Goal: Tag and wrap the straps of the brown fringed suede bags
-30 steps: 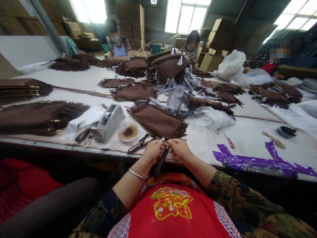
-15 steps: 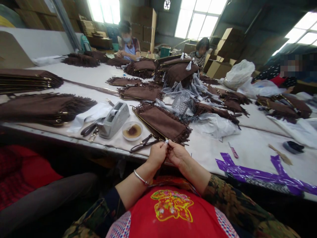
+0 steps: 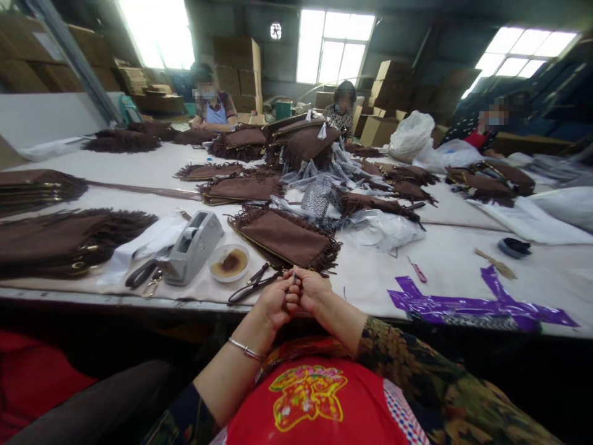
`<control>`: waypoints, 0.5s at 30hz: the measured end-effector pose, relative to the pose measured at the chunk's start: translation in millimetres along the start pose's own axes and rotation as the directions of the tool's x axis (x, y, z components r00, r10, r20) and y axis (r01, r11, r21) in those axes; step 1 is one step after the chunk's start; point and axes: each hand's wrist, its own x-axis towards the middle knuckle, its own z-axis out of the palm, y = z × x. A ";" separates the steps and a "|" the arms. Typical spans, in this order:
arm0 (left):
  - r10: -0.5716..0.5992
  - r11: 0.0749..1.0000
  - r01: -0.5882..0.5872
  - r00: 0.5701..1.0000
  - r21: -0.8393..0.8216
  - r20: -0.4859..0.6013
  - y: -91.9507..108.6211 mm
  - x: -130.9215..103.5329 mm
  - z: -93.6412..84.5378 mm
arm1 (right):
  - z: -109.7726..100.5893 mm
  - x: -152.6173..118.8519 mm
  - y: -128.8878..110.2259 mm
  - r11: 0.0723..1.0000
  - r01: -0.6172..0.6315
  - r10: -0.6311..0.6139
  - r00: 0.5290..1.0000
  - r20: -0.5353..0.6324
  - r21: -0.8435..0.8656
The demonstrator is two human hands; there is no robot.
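A brown fringed pouch (image 3: pixel 287 238) with a gold zip lies on the table in front of me. At its near corner, my left hand (image 3: pixel 277 301) and my right hand (image 3: pixel 311 292) meet with fingertips pinched together. What they pinch is a tiny pale piece, too small to name; the fingers partly hide it. A dark wrist strap (image 3: pixel 249 287) lies beside the pouch, left of my hands. Farther left are a shallow dish (image 3: pixel 229 264) with a brown stain and a grey tape dispenser (image 3: pixel 192 247).
Stacked brown pouches (image 3: pixel 69 241) lie at the left. More pouches (image 3: pixel 310 145) and plastic bags (image 3: pixel 382 230) are heaped beyond. To the right are a pink-handled tool (image 3: pixel 418 271), a brush (image 3: pixel 495 264) and purple tape (image 3: pixel 463 306) along the edge. Several people sit across the table.
My view has turned to the right, so the table things sit farther left. Both hands stay together by the pouch's near corner, their fingers now curled in more closely.
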 end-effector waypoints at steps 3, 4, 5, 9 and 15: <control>0.208 0.885 -0.147 0.974 0.442 -0.093 -6.7 -4.0 -9.7 | -2.8 2.0 -11.5 0.999 0.030 -0.031 0.993 -0.111 -0.013; 0.307 0.790 -0.193 0.946 0.581 -0.103 -8.3 -5.6 -14.4 | -5.4 2.0 -18.1 0.998 0.060 -0.062 0.990 -0.124 -0.015; 0.406 0.680 -0.232 0.909 0.696 -0.094 -9.8 -7.2 -19.1 | -9.1 1.7 -26.1 0.996 0.083 -0.086 0.988 -0.131 -0.025; 0.635 0.210 -0.283 0.767 0.936 0.089 -20.4 -12.0 -27.7 | -30.1 0.8 -64.8 0.986 0.084 -0.102 0.987 -0.125 -0.146; 0.633 -0.148 -0.211 0.731 0.966 0.257 -51.3 -1.9 1.5 | -48.7 1.2 -90.5 0.958 0.064 -0.088 0.993 -0.073 -0.280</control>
